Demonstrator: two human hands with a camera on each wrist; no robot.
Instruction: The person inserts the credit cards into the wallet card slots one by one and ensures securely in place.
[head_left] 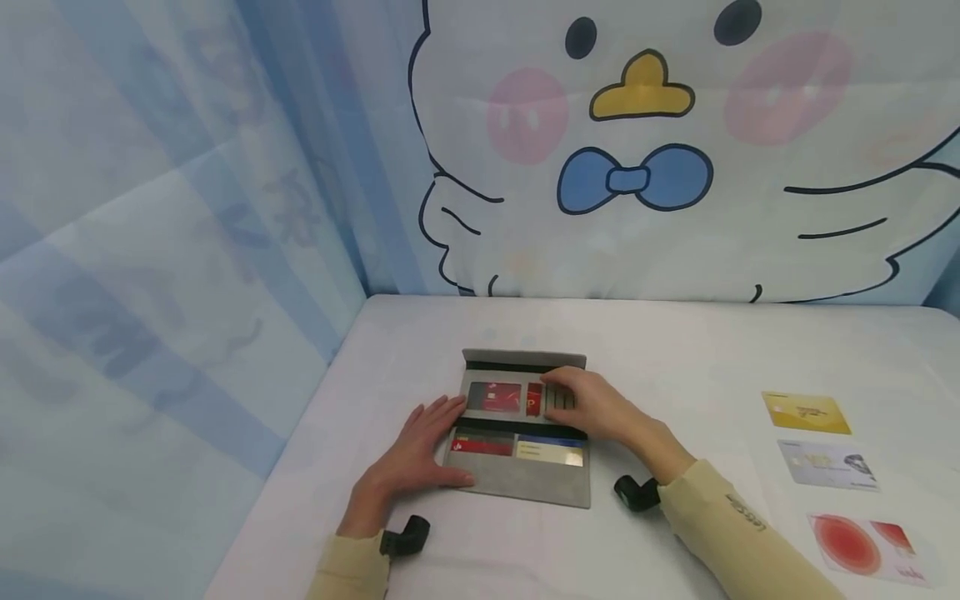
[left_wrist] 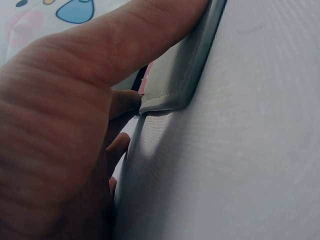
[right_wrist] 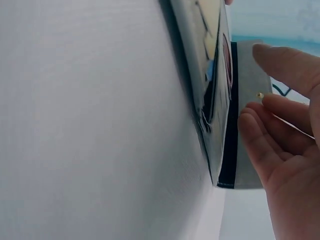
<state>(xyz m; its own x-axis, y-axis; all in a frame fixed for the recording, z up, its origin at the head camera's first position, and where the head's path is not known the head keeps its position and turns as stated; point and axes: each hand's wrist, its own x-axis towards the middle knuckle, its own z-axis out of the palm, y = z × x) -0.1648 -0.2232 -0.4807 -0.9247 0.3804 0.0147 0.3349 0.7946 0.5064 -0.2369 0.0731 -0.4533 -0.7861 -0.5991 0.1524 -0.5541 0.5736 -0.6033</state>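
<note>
A grey wallet (head_left: pixel 517 487) lies unfolded on the white table, its far flap raised. A red card (head_left: pixel 501 397) shows through a window in the middle panel, beside a narrow red strip (head_left: pixel 534 399). Cards with red and cream faces (head_left: pixel 551 451) sit in the lower panel. My left hand (head_left: pixel 416 450) rests along the left edge, fingers extended and thumb on the lower panel. Over the right side of the middle panel is my right hand (head_left: pixel 600 404), thumb and forefinger apart. In the right wrist view, a gold snap (right_wrist: pixel 260 95) on the flap shows between them.
To the right, a gold card (head_left: pixel 806 412), a silver card (head_left: pixel 828 464) and a red-and-white card (head_left: pixel 866 546) lie in a column on the table. Behind the table hangs a printed curtain (head_left: pixel 525 242), with another curtain (head_left: pixel 150 333) along the left.
</note>
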